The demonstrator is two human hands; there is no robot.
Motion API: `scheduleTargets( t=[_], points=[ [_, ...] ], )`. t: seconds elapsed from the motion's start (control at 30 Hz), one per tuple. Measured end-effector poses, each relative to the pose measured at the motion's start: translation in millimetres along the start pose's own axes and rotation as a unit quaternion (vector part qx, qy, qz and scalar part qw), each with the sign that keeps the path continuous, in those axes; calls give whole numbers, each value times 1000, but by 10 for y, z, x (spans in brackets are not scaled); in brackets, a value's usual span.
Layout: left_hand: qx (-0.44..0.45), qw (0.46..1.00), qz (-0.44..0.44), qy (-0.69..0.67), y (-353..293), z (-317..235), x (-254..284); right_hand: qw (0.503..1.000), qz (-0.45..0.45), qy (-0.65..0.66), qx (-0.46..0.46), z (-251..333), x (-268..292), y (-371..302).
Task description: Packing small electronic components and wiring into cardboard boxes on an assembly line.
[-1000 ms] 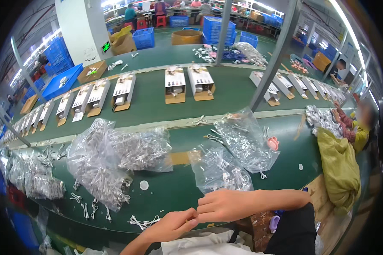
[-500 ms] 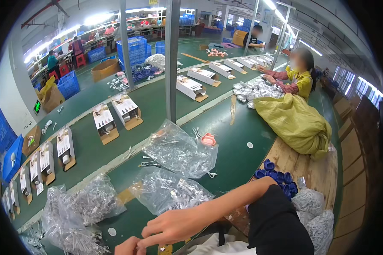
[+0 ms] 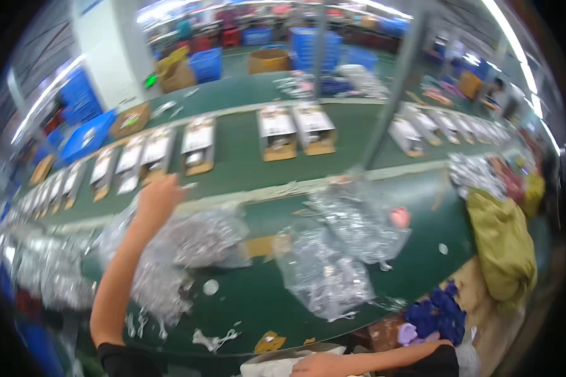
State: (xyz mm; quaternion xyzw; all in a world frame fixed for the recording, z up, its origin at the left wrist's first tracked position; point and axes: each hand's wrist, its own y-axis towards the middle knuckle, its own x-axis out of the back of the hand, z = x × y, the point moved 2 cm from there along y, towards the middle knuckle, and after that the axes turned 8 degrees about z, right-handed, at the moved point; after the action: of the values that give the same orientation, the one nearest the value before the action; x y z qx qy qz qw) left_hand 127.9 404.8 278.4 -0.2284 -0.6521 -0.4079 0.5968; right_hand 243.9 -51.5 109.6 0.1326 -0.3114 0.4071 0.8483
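Note:
My left hand [image 3: 159,200] reaches forward over the clear plastic bags, near the front ends of the open boxes on the far strip. Its fingers look closed, with a small whitish bit at the tips that is too blurred to name. Just beyond stands a white-topped box [image 3: 198,141] with a pale object in its open end. Below the hand lies a clear bag of white cables [image 3: 210,242]. My right hand [image 3: 311,364] is low by my body at the lower edge, over light fabric; its fingers are hidden. Loose white cables [image 3: 214,340] lie on the green table between my arms.
More clear bags of cables [image 3: 333,270] lie centre right, beside a pink piece [image 3: 400,217]. Dark blue parts [image 3: 439,314] and a yellow-green sack [image 3: 503,245] are on the right. Boxes line the green far strip [image 3: 233,169]. A metal post [image 3: 393,94] rises beyond the bags.
My view has swung left. My hands, close together at the lower edge before, are now apart: the left has gone forward toward the boxes, the right is back near my body.

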Motion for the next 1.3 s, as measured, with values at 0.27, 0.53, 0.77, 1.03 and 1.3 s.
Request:
scheduleTargets(
  t=[0.27, 0.53, 0.77, 1.03, 1.3],
  points=[
    [138, 972, 87, 168, 1149, 880, -1406, 968, -60, 204, -137, 74, -109, -100],
    [176, 981, 3, 83, 1707, 501, -1810, 929, -143, 215, -265, 152, -92, -333],
    [115, 988, 44, -90, 1755, 405, -1877, 939, -170, 211, -212, 295, 117, -390],
    [-194, 905, 371, -72, 336, -1318, -500, 944, -197, 177, -195, 281, -13, -346],
    [-317, 920, 219, 72, -781, -1479, -328, 965, -214, 34, -150, 379, -42, -248]
  ],
)
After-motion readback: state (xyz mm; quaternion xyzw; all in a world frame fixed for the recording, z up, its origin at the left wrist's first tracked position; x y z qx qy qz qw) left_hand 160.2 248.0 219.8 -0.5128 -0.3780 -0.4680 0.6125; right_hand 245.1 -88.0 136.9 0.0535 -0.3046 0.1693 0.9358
